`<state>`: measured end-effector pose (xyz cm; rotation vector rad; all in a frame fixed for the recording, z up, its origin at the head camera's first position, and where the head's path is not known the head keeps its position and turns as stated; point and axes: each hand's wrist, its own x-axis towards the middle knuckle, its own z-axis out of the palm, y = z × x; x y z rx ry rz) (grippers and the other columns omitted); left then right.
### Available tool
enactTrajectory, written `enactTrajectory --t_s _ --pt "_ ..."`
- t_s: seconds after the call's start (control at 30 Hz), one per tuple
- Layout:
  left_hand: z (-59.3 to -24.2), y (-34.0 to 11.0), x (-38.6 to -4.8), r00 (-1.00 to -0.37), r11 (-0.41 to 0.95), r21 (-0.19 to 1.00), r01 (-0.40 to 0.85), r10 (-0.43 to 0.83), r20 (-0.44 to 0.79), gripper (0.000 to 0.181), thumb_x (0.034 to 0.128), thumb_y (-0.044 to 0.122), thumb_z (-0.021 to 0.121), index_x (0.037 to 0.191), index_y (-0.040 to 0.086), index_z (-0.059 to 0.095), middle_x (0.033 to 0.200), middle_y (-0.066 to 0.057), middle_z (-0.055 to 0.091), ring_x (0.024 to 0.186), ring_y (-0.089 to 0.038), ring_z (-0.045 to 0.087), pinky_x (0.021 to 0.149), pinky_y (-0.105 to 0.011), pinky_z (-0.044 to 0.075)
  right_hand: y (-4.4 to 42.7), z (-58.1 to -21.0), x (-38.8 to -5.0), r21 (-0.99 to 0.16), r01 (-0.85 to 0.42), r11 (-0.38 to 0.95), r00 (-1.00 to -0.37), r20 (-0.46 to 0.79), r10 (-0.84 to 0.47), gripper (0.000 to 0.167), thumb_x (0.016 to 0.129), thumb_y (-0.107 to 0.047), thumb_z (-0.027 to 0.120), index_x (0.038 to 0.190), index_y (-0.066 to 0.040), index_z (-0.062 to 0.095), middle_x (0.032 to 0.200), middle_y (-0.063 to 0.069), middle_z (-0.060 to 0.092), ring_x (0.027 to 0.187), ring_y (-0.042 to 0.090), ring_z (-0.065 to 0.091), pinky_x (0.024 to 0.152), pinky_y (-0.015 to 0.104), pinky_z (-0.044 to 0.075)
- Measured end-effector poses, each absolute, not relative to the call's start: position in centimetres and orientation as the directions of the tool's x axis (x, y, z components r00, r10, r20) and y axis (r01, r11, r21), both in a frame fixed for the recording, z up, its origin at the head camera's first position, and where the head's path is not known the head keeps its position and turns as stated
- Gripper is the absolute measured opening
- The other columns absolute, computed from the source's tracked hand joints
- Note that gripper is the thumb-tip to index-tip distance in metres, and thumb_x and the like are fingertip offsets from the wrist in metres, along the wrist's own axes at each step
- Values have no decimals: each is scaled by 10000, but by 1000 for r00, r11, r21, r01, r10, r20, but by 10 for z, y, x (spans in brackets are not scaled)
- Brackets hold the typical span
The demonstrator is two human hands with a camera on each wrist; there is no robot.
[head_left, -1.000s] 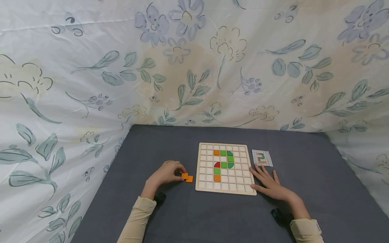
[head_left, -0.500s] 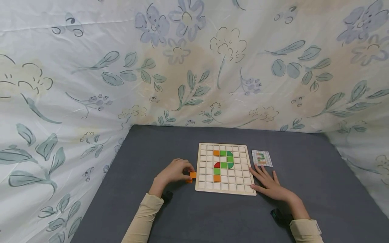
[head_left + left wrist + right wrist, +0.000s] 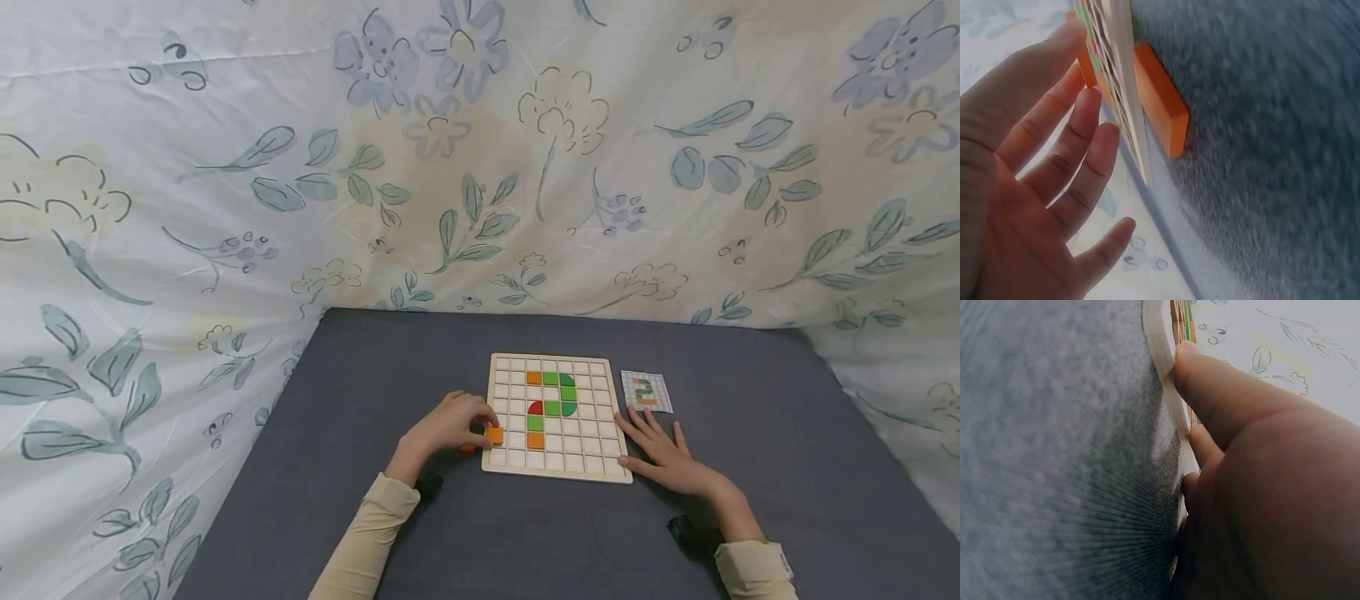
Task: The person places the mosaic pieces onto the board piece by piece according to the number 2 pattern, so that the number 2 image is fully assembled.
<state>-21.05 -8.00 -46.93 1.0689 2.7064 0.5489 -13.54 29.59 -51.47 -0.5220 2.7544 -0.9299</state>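
Between thumb and fingertips my left hand (image 3: 450, 427) pinches an orange square tile (image 3: 494, 435), held over the left edge of the wooden grid board (image 3: 592, 467). In the left wrist view that tile (image 3: 1087, 65) shows edge-on at the fingertips. A second orange tile (image 3: 1163, 103) lies on the cloth beside the board, mostly hidden by the hand in the head view. Orange, green and red pieces, among them a green tile (image 3: 552, 408) and a red rounded piece (image 3: 536, 407), sit in the board's cells. My right hand (image 3: 667, 457) rests with spread fingers, thumb and fingertips touching the board's right edge.
A small printed pattern card (image 3: 647, 391) lies on the dark grey cloth (image 3: 555, 542), right of the board and just beyond the right hand's fingers. A floral curtain (image 3: 480, 167) hangs behind and to the sides of the table.
My left hand has carried the orange tile rightward, from beside the other orange tile to above the board's left edge. The right hand and board stay in place.
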Motion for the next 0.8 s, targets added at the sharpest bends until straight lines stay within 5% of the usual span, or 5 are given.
enactTrajectory --t_s 0.8 --pt "-469 -49 -212 -661 619 360 698 751 -9 249 771 325 751 992 217 711 919 88 649 809 -55 552 1070 -506 290 296 -515 -136 -614 -257 746 -921 -77 -381 697 919 -373 547 1493 -173 205 1539 210 48 1387 457 -51 982 705 -162"
